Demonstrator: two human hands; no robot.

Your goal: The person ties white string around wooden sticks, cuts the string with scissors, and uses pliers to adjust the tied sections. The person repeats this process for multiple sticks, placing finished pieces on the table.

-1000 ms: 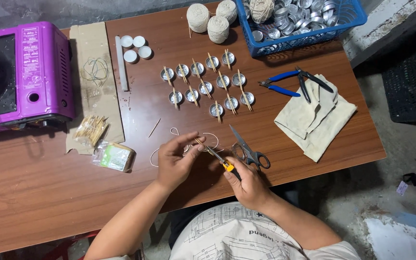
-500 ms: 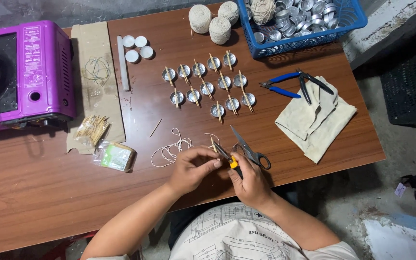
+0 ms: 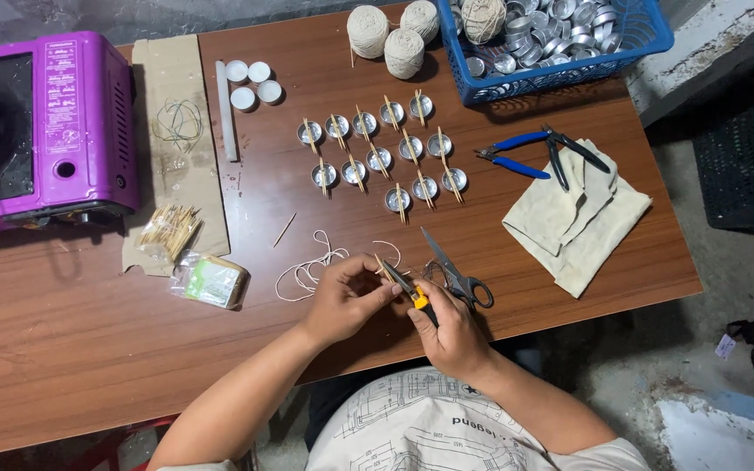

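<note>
The left hand (image 3: 342, 301) pinches a thin stick (image 3: 383, 264) with its fingers closed on it, steadying it just above the bench (image 3: 63, 331). The right hand (image 3: 451, 331) grips a yellow-handled tool (image 3: 414, 292), its tip meeting the stick. White string (image 3: 307, 270) lies loose beside the left hand and scissors (image 3: 455, 275) beside the right, close for reach. Tin cups (image 3: 381, 157) with sticks laid across sit in rows further back

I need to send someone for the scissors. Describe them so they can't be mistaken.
On the brown table, look at the near edge, just beside the right hand. The scissors lie flat there, grey-handled, unlike the blue-handled pliers farther back by the cloth.
</note>
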